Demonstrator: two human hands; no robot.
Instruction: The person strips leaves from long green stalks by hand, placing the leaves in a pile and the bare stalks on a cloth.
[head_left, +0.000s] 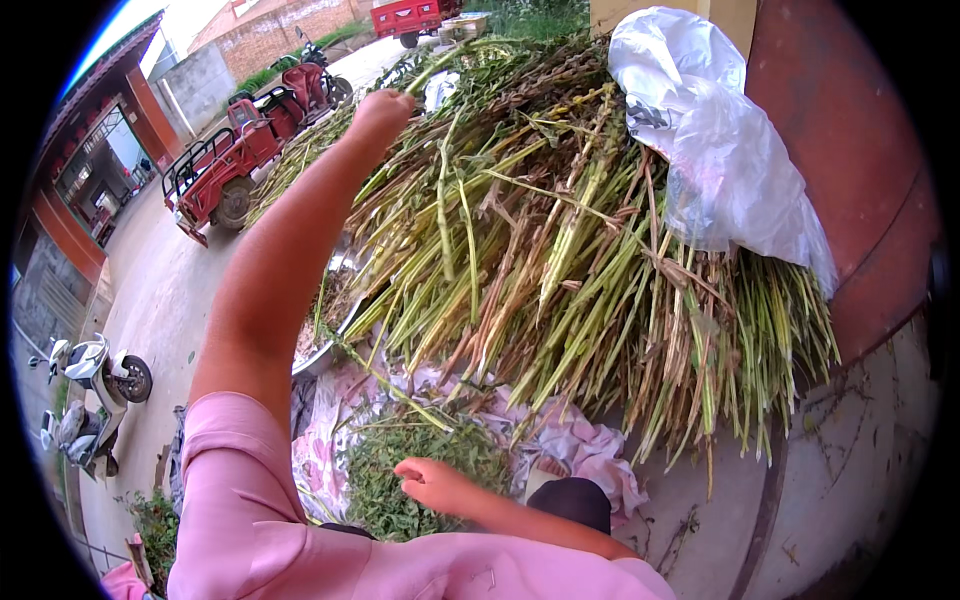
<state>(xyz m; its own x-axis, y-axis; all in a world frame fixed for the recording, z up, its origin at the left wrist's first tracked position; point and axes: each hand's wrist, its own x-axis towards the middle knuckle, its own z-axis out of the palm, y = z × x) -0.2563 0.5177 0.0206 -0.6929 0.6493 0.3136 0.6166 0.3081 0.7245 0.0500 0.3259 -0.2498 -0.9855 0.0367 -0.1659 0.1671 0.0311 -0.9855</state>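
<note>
My left hand (384, 114) is stretched out at the far left of a big heap of cut plant stalks (525, 247), closed around a green stalk (442, 66) whose leafy end points to the upper right. Low in front of my body, my right hand (436, 484) hovers over a pile of stripped green leaves (382, 465). Its fingers are slightly bent and apart, and no object shows in them. Under the leaves spreads a pink and white cloth (592, 450). A metal basin (319, 358) with dry plant bits sits partly beneath my left arm.
White plastic sheeting (742, 150) drapes over the heap's right end, beside a red-brown metal panel (840, 135). A red cargo tricycle (225, 176) stands beyond my left arm. A white scooter (97, 390) is parked at left. My dark-clad knee (574, 502) is near the cloth.
</note>
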